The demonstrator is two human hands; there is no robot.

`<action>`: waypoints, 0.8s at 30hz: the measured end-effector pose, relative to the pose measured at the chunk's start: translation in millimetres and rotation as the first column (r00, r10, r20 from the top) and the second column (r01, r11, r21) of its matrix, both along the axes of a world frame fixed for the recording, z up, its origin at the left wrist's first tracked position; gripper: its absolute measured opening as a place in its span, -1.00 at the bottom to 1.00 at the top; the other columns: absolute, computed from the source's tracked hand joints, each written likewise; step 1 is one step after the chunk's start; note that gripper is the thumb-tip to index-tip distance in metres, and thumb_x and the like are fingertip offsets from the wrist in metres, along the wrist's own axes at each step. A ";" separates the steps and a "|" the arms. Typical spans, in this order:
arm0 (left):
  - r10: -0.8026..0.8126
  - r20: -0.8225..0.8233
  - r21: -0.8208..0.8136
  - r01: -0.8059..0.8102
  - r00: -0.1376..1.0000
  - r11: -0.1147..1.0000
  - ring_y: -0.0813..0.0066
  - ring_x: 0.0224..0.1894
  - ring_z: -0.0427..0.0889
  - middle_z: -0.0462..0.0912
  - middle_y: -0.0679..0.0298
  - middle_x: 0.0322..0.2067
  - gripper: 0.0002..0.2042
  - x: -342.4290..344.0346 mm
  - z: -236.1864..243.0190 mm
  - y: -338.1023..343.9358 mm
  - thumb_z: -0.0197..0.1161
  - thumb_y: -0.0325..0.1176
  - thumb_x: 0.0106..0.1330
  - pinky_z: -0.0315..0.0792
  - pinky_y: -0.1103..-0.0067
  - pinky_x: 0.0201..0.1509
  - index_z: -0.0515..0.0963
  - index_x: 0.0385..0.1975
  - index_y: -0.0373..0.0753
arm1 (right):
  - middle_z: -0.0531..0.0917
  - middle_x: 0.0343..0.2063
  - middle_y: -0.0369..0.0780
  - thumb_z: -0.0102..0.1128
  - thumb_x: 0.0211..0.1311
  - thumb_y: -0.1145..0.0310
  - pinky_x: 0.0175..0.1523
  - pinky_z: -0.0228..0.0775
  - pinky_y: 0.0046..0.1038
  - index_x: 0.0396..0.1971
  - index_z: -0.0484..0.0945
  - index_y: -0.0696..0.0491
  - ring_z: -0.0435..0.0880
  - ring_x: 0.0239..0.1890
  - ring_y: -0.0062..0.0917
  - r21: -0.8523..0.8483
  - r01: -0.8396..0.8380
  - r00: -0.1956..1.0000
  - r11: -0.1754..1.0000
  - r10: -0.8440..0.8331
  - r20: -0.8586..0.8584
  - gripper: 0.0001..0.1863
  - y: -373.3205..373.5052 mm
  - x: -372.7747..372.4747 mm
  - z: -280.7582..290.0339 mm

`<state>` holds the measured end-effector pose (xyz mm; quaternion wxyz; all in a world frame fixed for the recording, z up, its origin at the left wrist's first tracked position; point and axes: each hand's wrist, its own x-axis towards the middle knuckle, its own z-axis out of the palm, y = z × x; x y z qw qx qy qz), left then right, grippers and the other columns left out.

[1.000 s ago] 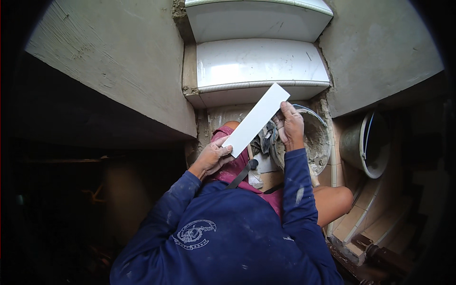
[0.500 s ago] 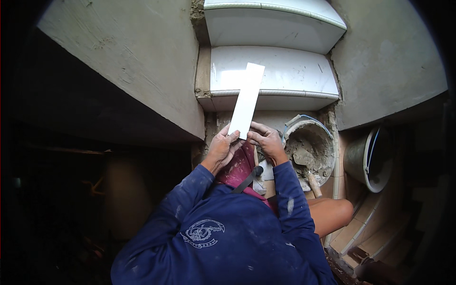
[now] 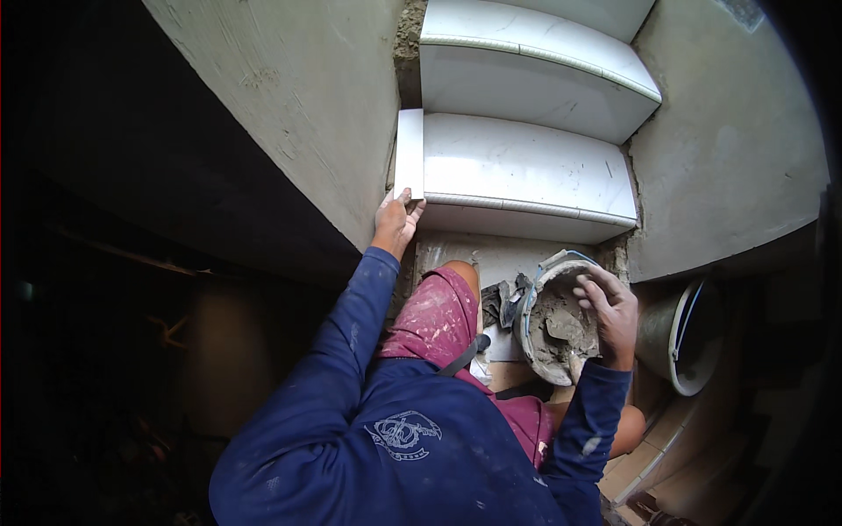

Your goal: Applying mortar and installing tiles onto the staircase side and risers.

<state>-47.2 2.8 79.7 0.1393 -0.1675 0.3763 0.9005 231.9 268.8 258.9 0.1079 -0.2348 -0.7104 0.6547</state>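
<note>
My left hand (image 3: pixel 397 219) pinches the near end of a narrow white tile strip (image 3: pixel 410 153). The strip lies in the gap between the white-tiled step (image 3: pixel 526 167) and the grey left wall. Over the right side of a bucket (image 3: pixel 524 329) of grey mortar (image 3: pixel 557 316) hovers my right hand (image 3: pixel 611 311), its fingers loosely bent and apart, with nothing seen in them. A trowel (image 3: pixel 574 364) rests in the mortar, its handle by the bucket's near rim, partly hidden by my right arm.
A second bucket (image 3: pixel 671 337) lies tipped at the right. Dark crumpled material (image 3: pixel 500 302) sits between my knee and the mortar bucket. Plastered walls (image 3: pixel 307 96) flank the tiled stairs. A dark drop is at the left, and tan tiled steps (image 3: pixel 645 456) are at the lower right.
My left hand has carried the tile strip left and forward to the step's left edge. My right hand has let go of it and moved right, over the mortar bucket. The view has shifted.
</note>
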 end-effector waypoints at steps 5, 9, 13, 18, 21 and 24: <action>0.066 0.073 -0.005 -0.066 0.995 0.998 0.38 -0.25 0.52 0.50 0.23 -0.23 -0.84 -12.2 -1.0 10.3 0.02 -0.46 0.40 0.55 0.42 -0.19 0.43 -0.09 -0.28 | 0.66 -0.25 -0.14 0.18 0.25 0.43 -0.24 0.47 -0.65 0.00 0.49 0.27 0.66 -0.32 -0.58 0.052 0.086 0.996 0.995 -0.086 -0.001 -0.65 7.8 26.9 0.3; 0.190 0.174 0.036 -0.199 0.966 0.979 0.38 -0.20 0.52 0.52 0.24 -0.20 -0.81 -20.3 -3.5 17.4 0.09 -0.50 0.34 0.51 0.44 -0.20 0.43 -0.07 -0.25 | 0.66 -0.25 -0.16 0.19 0.24 0.46 -0.24 0.48 -0.65 -0.01 0.50 0.25 0.65 -0.33 -0.59 0.064 0.047 0.998 0.997 -0.049 0.028 -0.66 5.4 27.9 -12.7; 0.383 0.279 -0.007 -0.397 0.881 0.918 0.39 -0.20 0.52 0.50 0.23 -0.17 -0.83 -23.8 -10.3 20.9 0.13 -0.50 0.33 0.51 0.47 -0.18 0.40 -0.11 -0.26 | 0.66 -0.25 -0.17 0.20 0.22 0.48 -0.24 0.47 -0.65 -0.01 0.50 0.22 0.64 -0.31 -0.61 0.157 -0.043 0.998 0.987 0.036 0.050 -0.66 6.3 29.8 -22.5; 0.439 0.291 -0.030 -0.450 0.850 0.892 0.38 -0.20 0.52 0.48 0.19 -0.14 -0.81 -17.4 -24.5 18.8 0.15 -0.49 0.33 0.52 0.47 -0.12 0.37 -0.11 -0.30 | 0.66 -0.25 -0.19 0.22 0.21 0.46 -0.24 0.46 -0.64 -0.01 0.50 0.21 0.64 -0.31 -0.61 0.175 -0.060 0.997 0.983 0.052 0.052 -0.65 3.1 29.0 -20.6; 0.469 0.316 -0.103 -0.462 0.825 0.881 0.37 -0.20 0.53 0.47 0.17 -0.12 -0.80 -14.4 -16.1 24.9 0.14 -0.49 0.33 0.53 0.46 -0.09 0.37 -0.10 -0.32 | 0.68 -0.29 -0.16 0.28 0.16 0.43 -0.08 0.45 -0.56 -0.07 0.57 0.22 0.62 -0.23 -0.58 0.138 -0.015 0.998 0.990 0.008 0.055 -0.66 -0.3 28.7 -16.3; 0.496 0.339 -0.120 -0.487 0.799 0.865 0.36 -0.21 0.53 0.47 0.17 -0.11 -0.80 -16.2 -13.3 32.2 0.14 -0.49 0.33 0.52 0.46 -0.06 0.37 -0.09 -0.33 | 0.68 -0.29 -0.16 0.27 0.15 0.43 -0.08 0.46 -0.55 -0.07 0.57 0.22 0.62 -0.23 -0.57 0.139 -0.030 0.998 0.990 0.021 0.059 -0.66 0.3 28.3 -18.9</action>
